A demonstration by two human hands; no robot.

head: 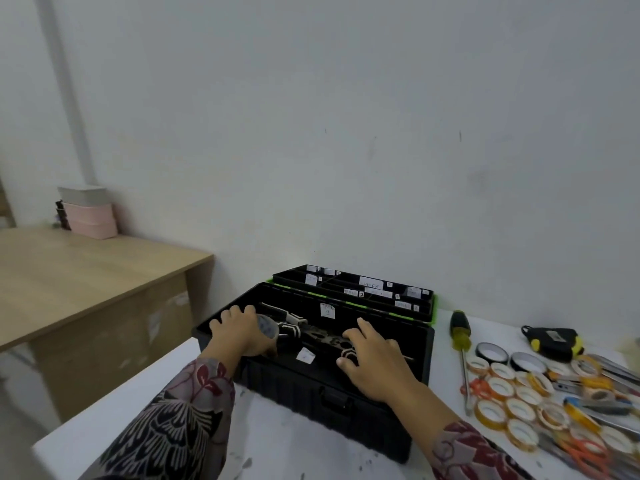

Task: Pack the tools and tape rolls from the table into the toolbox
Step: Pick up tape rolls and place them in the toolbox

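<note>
Head view: in the toolbox (311, 389), left hand (242, 332) curls round the black-and-white tool (294, 329), rigid, probably heavy, best held by its handle; right hand (374, 355) rests spread-fingered.

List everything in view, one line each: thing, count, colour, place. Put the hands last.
toolbox: one, black with green trim, open on the white table
tools: several, black and white, inside the toolbox
grey-ended tool: one, inside, at the left end
screwdriver: one, yellow and black handle, right of the toolbox
black tape rolls: two, beside the screwdriver
orange tape rolls: many, clustered at the table's right
tape measure: one, black and yellow, behind the rolls
scissors: orange handles, count unclear, among the rolls
wooden desk: one, tan, left
boxes: three, two pink, one grey, stacked on the desk
left hand: grips the grey-ended tool
right hand: fingers spread, resting on the tools
</note>
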